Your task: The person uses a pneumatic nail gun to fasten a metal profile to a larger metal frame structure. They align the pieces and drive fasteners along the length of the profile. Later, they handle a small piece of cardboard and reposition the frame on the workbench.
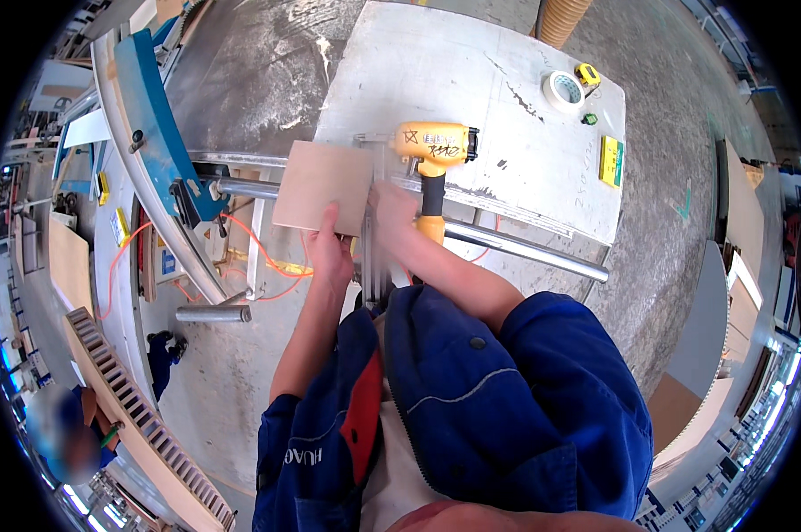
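A flat, tan, nearly square wooden panel (322,184) is held out over the near edge of the saw table. My left hand (329,250) grips it at its near edge, thumb on top and the other fingers underneath. Close to the panel's right edge is my right hand (394,206), its fingers smeared by motion, so their grip does not show. Just right of that hand, a yellow nail gun (436,146) with a black grip lies on the table, its lower end partly behind my right forearm.
On the pale tabletop (471,71) are a tape roll (563,90), a yellow tape measure (587,74) and a yellow-green box (611,160). A metal rail (525,250) runs along the front. A blue saw arm (157,120) stands left, near an orange hose (257,239). Another person (72,434) is at lower left.
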Demonstrator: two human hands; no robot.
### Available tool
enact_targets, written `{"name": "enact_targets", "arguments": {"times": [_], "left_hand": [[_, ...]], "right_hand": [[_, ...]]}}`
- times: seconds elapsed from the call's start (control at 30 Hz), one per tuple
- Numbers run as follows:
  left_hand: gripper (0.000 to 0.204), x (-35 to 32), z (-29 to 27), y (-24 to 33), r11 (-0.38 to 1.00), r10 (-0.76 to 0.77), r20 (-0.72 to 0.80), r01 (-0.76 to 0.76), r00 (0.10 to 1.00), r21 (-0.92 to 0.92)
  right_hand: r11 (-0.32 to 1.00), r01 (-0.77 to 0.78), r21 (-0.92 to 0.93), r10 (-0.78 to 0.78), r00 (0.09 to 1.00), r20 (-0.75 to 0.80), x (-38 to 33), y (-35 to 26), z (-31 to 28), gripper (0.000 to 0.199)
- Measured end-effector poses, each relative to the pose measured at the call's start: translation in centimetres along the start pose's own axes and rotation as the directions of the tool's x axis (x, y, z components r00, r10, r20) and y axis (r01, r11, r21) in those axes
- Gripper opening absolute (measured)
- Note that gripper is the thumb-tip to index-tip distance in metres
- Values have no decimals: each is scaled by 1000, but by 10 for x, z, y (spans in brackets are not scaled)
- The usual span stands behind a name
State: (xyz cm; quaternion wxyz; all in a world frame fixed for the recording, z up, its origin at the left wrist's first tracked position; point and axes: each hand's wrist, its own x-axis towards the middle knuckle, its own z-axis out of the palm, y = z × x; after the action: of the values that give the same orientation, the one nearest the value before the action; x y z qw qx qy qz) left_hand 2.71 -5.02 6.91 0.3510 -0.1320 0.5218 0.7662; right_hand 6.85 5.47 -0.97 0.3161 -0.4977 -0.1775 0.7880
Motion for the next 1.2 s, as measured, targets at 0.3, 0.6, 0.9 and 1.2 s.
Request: {"name": "enact_targets", "arguments": {"times": [0.3, 0.6, 0.9, 1.2], "left_hand": [[41, -5, 5, -9, 1000, -1, -37, 0, 999, -26], [40, -8, 7, -5, 979, 129, -99, -143, 987, -147], [39, -2, 0, -10, 985, 120, -5, -120, 993, -125], [38, 4, 0, -9, 999, 46, -34, -47, 998, -10]], "right_hand": [[995, -18, 97, 12, 998, 55, -1, 2, 0, 14], [1000, -20, 23, 20, 999, -37, -20, -16, 11, 13], [1000, 9, 16, -9, 1000, -17, -16, -11, 6, 16], [998, 13, 55, -18, 996, 90, -1, 0, -4, 20]]}}
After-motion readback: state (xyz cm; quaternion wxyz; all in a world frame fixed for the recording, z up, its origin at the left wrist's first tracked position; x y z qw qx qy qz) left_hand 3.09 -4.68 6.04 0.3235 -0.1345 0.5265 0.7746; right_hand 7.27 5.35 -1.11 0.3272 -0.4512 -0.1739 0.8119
